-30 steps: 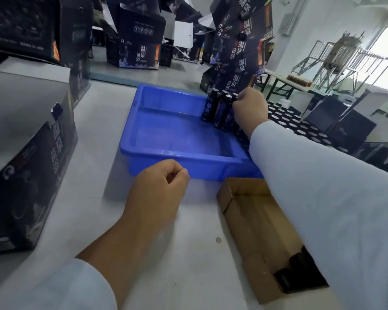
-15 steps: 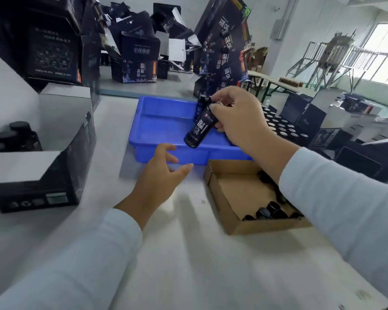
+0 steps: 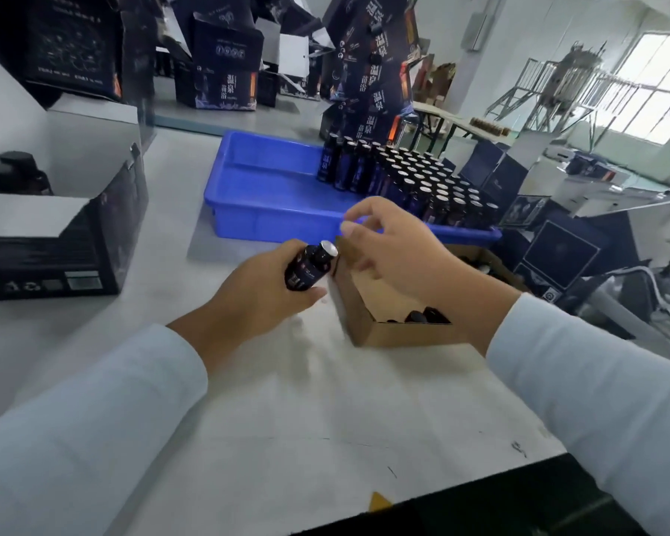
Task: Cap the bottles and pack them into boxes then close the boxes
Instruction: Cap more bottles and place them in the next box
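My left hand (image 3: 256,299) grips a small dark bottle (image 3: 311,266) with a silver foil top, tilted toward the right above the table. My right hand (image 3: 393,245) hovers just right of the bottle's mouth over a brown cardboard box (image 3: 368,303), fingers loosely spread and holding nothing I can see. Several black caps (image 3: 422,316) lie in that box. A blue tray (image 3: 271,203) behind holds several upright dark bottles (image 3: 422,179) along its right side.
An open black printed box (image 3: 66,241) with capped bottles (image 3: 16,172) inside stands at the left. More black boxes (image 3: 225,71) are stacked at the back and to the right. The table's dark front edge (image 3: 480,508) runs along the bottom.
The bottle passed from my right hand to my left hand. My right hand let go and moved down over the cardboard box. The left hand rose from the table to take the bottle.
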